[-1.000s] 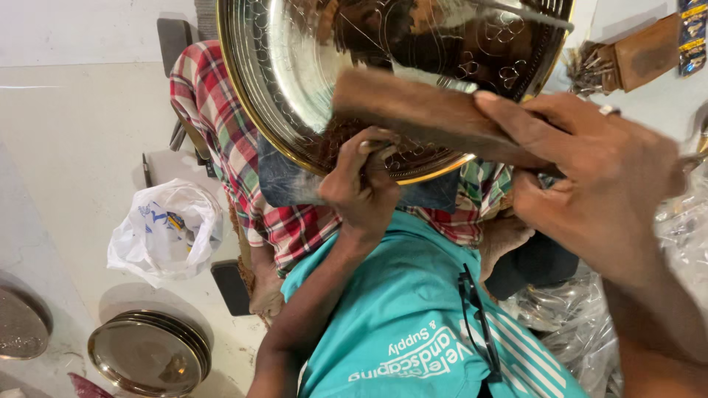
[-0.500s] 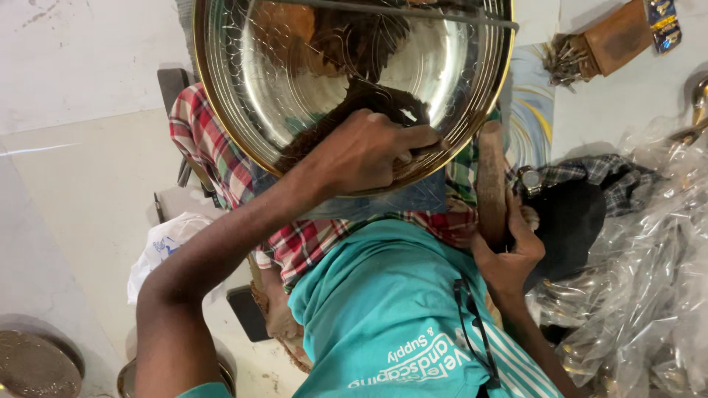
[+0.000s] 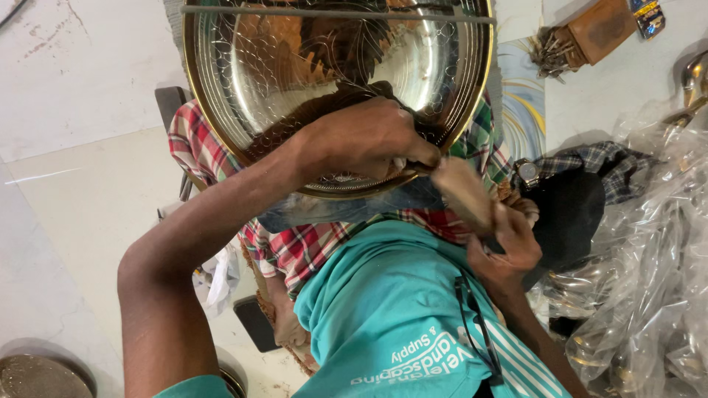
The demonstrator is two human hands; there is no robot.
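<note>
One engraved brass plate (image 3: 295,74), propped on checked cloth (image 3: 295,250) just above both grips: left hand (image 3: 361,140) closed on a small tool at its lower rim, right hand (image 3: 509,243) clasping a wooden mallet (image 3: 461,193).

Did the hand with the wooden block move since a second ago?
Yes. The right hand with the brown wooden block dropped from in front of the big engraved round metal plate to below its rim, beside the teal shirt.
</note>
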